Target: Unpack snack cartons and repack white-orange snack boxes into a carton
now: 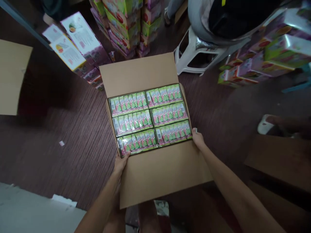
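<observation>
An open cardboard box (167, 171) is in the middle of the view, its near and far flaps folded outward. Inside lie several clear-wrapped packs of green and pink sachets (132, 123), set in two columns. My left hand (120, 162) grips the box's near left corner, its thumb over the edge by a pack. At the near right corner, my right hand (198, 138) is closed on the box side, with its other fingers partly hidden. Both forearms reach in from the bottom, and the box is slightly turned.
Stacks of colourful cartons (123, 26) stand beyond the box. More cartons (274, 58) are at the right, near a white plastic stool (194, 53) with a person seated on it. Another cardboard box (12, 77) is at the left edge. A person's sandalled foot (267, 124) shows at right.
</observation>
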The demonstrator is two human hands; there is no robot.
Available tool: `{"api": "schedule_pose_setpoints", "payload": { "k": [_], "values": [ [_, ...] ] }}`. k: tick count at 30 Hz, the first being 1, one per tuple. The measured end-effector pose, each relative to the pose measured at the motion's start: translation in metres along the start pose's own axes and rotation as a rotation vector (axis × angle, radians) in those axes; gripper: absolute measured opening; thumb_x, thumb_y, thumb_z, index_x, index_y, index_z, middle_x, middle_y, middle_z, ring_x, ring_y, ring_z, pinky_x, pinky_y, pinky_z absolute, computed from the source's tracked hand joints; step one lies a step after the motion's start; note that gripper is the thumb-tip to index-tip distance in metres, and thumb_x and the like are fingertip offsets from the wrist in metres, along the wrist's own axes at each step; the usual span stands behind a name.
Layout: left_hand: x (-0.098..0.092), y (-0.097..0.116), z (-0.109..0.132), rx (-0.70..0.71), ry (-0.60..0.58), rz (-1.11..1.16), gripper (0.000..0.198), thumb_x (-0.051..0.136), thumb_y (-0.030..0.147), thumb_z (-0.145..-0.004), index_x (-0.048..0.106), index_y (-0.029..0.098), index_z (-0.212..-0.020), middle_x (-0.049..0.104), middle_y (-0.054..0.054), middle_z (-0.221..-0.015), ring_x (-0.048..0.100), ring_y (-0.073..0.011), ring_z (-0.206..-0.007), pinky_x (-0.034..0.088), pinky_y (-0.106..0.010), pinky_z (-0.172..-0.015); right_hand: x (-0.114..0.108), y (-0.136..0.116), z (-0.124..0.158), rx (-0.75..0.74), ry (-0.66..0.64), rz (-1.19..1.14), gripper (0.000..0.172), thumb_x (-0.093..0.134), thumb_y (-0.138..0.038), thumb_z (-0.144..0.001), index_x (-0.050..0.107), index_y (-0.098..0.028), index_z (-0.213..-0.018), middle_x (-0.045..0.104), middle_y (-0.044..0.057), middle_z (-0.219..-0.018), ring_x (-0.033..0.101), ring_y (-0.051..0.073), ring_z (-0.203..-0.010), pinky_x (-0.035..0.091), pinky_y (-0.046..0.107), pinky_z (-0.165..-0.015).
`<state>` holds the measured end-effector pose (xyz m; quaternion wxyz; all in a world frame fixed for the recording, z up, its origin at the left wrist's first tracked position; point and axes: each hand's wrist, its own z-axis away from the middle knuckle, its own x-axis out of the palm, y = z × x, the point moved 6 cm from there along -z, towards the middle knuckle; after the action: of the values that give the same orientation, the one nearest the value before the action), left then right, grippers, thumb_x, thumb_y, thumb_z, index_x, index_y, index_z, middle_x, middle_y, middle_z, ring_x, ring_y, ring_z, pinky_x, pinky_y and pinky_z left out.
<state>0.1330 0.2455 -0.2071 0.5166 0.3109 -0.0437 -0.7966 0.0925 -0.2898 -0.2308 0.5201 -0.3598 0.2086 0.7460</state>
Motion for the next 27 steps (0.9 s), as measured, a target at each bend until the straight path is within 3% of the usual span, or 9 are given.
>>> {"api": "schedule_pose_setpoints", "payload": {
  "k": [2,5,8,13,17,21,27],
  "values": [
    [-0.001,-0.001,0.000,0.041,0.042,-0.046,0.060,0.067,0.051,-0.081,0.056,0.015,-0.128,0.069,-0.014,-0.118,0.067,-0.0244,-0.107,0.052,-0.031,-0.091,0.000,-0.004,0.012,-0.065,0.031,0.052,0.066,0.026,-0.052,-0.099,0.067,-0.004,-0.119,0.065,0.024,-0.115,0.061,0.032,-0.111,0.045,0.033,-0.089],
    [0.000,-0.003,-0.002,0.095,0.014,-0.083,0.053,0.059,0.050,-0.087,0.058,0.014,-0.126,0.071,-0.013,-0.115,0.068,-0.0236,-0.105,0.052,-0.028,-0.087,0.001,-0.007,0.032,-0.112,0.095,0.118,0.054,0.032,-0.045,-0.099,0.066,-0.009,-0.120,0.065,0.022,-0.116,0.061,0.032,-0.109,0.044,0.036,-0.092],
    [-0.008,-0.003,-0.006,0.142,-0.002,-0.186,0.050,0.053,0.048,-0.091,0.059,0.012,-0.125,0.070,-0.016,-0.115,0.067,-0.0260,-0.108,0.051,-0.029,-0.087,0.007,0.002,0.055,-0.050,0.129,0.117,0.052,0.034,-0.045,-0.098,0.066,-0.011,-0.118,0.066,0.021,-0.112,0.062,0.032,-0.107,0.045,0.036,-0.089],
    [-0.032,0.007,-0.009,0.185,0.066,-0.406,0.053,0.038,0.044,-0.097,0.052,0.006,-0.130,0.064,-0.028,-0.121,0.061,-0.0366,-0.117,0.047,-0.042,-0.094,0.027,0.023,0.100,0.020,0.120,0.083,0.052,0.031,-0.044,-0.099,0.066,-0.010,-0.117,0.067,0.022,-0.110,0.063,0.031,-0.104,0.046,0.034,-0.086],
    [-0.035,0.006,-0.004,0.188,0.108,-0.472,0.049,0.032,0.040,-0.098,0.053,0.008,-0.129,0.065,-0.027,-0.118,0.063,-0.0374,-0.112,0.047,-0.043,-0.091,0.035,0.037,0.112,0.045,0.177,0.072,0.056,0.029,-0.044,-0.099,0.066,-0.006,-0.115,0.067,0.024,-0.109,0.064,0.033,-0.103,0.046,0.035,-0.085],
    [-0.015,-0.021,0.021,0.124,0.140,-0.477,0.048,0.030,0.040,-0.099,0.058,0.010,-0.123,0.069,-0.025,-0.111,0.065,-0.0356,-0.108,0.048,-0.039,-0.086,0.021,0.046,0.095,-0.021,0.187,0.133,0.055,0.028,-0.043,-0.099,0.067,-0.007,-0.115,0.067,0.023,-0.108,0.064,0.034,-0.104,0.046,0.036,-0.087],
    [0.032,-0.090,0.102,0.001,0.093,-0.504,0.044,0.025,0.031,-0.099,0.064,0.010,-0.107,0.071,-0.022,-0.107,0.069,-0.0298,-0.102,0.049,-0.032,-0.080,-0.012,0.061,0.077,-0.155,0.064,0.285,0.052,0.028,-0.041,-0.100,0.064,-0.009,-0.118,0.067,0.022,-0.109,0.065,0.030,-0.104,0.047,0.033,-0.083]
  ]
}}
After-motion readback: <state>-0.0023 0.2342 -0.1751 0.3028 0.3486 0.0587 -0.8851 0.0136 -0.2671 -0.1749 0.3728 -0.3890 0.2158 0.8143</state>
